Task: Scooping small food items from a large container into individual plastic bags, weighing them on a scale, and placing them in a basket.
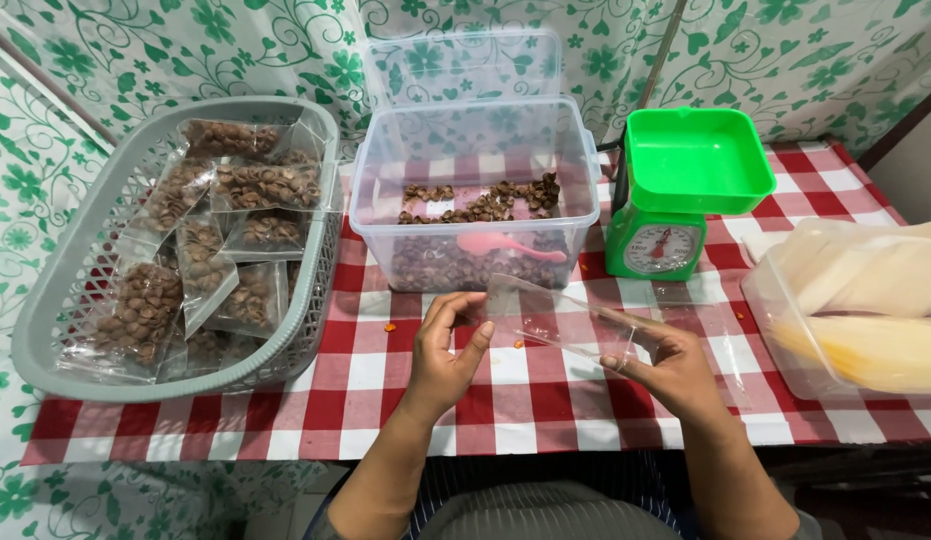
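An empty clear plastic bag (556,315) is held flat above the checked tablecloth, near the table's front edge. My right hand (671,365) pinches its right corner. My left hand (448,350) is at its left edge, fingertips touching the bag's open side. Just behind the bag stands a clear plastic tub (474,130) with its lid up; it holds brown shell-like snacks and a pink scoop (506,246).
A grey basket (316,270) at the left holds several filled clear bags of the brown snacks. A green kitchen scale (691,190) stands right of the tub. At the far right, a clear container (776,320) holds stacked clear bags. Small orange crumbs lie on the cloth.
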